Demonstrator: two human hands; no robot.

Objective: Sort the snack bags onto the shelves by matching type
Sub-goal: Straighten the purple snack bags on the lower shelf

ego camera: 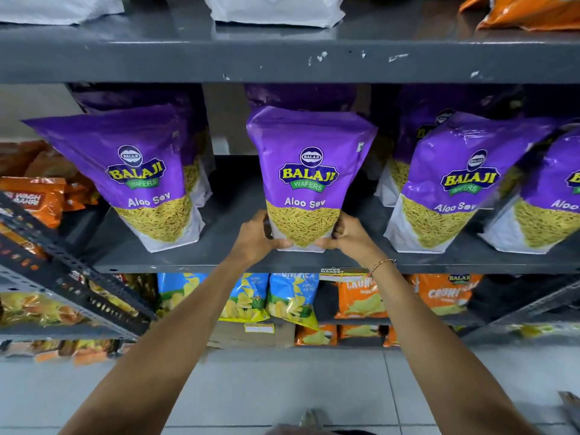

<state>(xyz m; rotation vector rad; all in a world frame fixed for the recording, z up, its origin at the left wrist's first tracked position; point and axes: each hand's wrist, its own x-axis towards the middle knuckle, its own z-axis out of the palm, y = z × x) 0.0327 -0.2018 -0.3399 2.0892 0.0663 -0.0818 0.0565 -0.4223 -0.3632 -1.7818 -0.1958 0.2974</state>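
You have both hands on one purple Aloo Sev bag (pixel 309 177), standing upright at the front middle of the grey shelf (pixel 314 263). Your left hand (pixel 255 238) wraps its lower left corner, fingers curled round the side and thumb across the front; your right hand (pixel 343 235) mirrors it on the lower right corner, fingers closed onto the bag. A thin bracelet (pixel 381 265) sits on your right wrist.

Count the purple bags on this shelf: four in the front row. From the held bag, one leaning bag (pixel 131 180) stands at 9 o'clock, one (pixel 455 186) at 3 o'clock, and a fourth (pixel 555 196) is cut by the frame edge beyond that. At least three more stand behind them in shadow; the exact number can't be told.

At 12 o'clock, on the shelf above, lie two white bags (pixel 276 9) and, toward 1 o'clock, orange ones (pixel 530 12). At 6 o'clock, under your forearms, the lower shelf shows three blue chip bags (pixel 293 298) and orange chip bags (pixel 361 296) to their right. At 8 o'clock a slotted metal upright (pixel 72 268) crosses in front of more orange packets (pixel 34 199).
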